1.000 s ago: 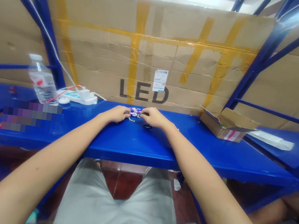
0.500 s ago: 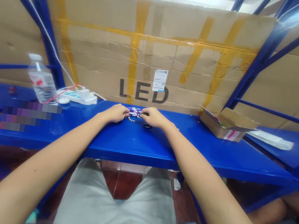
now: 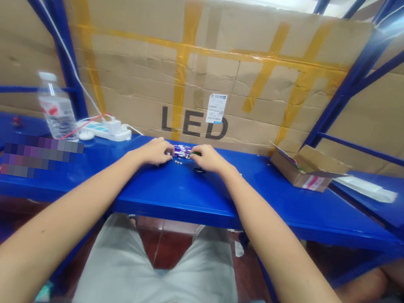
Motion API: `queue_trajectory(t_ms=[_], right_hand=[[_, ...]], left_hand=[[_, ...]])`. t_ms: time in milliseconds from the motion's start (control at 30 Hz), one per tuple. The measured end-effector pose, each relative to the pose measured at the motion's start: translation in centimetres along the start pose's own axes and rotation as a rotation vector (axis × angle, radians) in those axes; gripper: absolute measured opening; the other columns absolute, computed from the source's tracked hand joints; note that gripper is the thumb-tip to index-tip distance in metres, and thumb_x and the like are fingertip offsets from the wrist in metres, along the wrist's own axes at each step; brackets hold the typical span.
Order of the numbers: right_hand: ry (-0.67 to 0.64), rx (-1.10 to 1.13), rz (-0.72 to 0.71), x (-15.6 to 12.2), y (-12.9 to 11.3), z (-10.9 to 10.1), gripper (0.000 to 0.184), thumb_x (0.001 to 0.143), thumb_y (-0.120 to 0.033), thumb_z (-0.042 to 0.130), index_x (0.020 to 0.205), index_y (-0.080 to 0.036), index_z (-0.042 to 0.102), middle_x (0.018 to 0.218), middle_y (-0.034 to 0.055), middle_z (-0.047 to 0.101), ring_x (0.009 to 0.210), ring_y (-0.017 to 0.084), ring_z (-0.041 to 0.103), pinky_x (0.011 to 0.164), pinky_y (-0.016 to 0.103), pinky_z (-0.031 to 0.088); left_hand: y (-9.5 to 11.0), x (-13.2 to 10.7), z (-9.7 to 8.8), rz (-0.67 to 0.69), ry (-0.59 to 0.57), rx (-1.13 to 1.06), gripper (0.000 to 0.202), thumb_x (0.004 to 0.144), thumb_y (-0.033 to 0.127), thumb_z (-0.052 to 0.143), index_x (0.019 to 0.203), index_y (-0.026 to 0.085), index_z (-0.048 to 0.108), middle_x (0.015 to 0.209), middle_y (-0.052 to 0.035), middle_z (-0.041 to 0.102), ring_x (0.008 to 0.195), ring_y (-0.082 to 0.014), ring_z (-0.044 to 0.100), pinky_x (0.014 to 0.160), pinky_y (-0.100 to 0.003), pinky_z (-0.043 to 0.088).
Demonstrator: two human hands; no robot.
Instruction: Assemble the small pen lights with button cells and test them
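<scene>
At 12 o'clock on the blue bench (image 3: 188,195), the curled left hand (image 3: 155,150) and right hand (image 3: 209,158) touch small purple parts (image 3: 182,150) between them; I cannot tell whether either hand actually grips them. Water bottle (image 3: 55,108) at 10 o'clock.

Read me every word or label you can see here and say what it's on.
"LED": printed in dark capitals on the cardboard sheet behind the bench.
White sticker on that sheet: too small to read.
Water bottle label: blurred, unreadable.
Open box label: unreadable.
</scene>
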State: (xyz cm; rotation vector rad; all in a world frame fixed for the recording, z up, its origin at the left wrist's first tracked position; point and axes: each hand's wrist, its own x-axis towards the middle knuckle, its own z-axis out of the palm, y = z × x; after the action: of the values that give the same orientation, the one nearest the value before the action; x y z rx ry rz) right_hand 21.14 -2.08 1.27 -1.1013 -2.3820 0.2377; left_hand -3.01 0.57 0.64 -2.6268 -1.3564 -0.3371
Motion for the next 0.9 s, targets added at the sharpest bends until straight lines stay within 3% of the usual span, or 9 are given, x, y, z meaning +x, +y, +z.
queue_trajectory(t_ms=[267,667,900], right_hand=[[0.004,0.001,0.01,0.05,-0.12,-0.07,0.019,0.088,-0.017,0.051,0.071,-0.015,0.061,0.07,0.0013,0.061,0.068,0.014,0.048,0.065,0.027,0.03],[-0.017,0.017,0.005,0.11,0.12,0.04,0.02,0.089,-0.019,0.05,0.074,-0.015,0.064,0.073,0.0019,0.063,0.069,0.013,0.047,0.066,0.028,0.031],[-0.021,0.014,0.011,0.12,0.17,0.11,0.02,0.088,-0.018,0.05,0.074,-0.015,0.063,0.073,0.0019,0.063,0.069,0.013,0.048,0.066,0.028,0.031]], left_hand=[[-0.36,0.08,0.27,0.035,-0.039,-0.062,0.023,0.084,0.028,0.057,0.094,0.025,0.077,0.099,-0.0049,0.075,0.098,-0.0265,0.056,0.088,-0.036,0.042],[-0.05,-0.04,-0.13,0.068,-0.05,-0.163,0.025,0.085,0.036,0.062,0.104,0.028,0.078,0.108,-0.0032,0.074,0.103,-0.0255,0.056,0.096,-0.037,0.041],[0.18,-0.04,-0.21,0.107,-0.062,-0.191,0.025,0.085,0.032,0.063,0.104,0.029,0.079,0.11,-0.003,0.074,0.105,-0.0252,0.056,0.101,-0.039,0.04]])
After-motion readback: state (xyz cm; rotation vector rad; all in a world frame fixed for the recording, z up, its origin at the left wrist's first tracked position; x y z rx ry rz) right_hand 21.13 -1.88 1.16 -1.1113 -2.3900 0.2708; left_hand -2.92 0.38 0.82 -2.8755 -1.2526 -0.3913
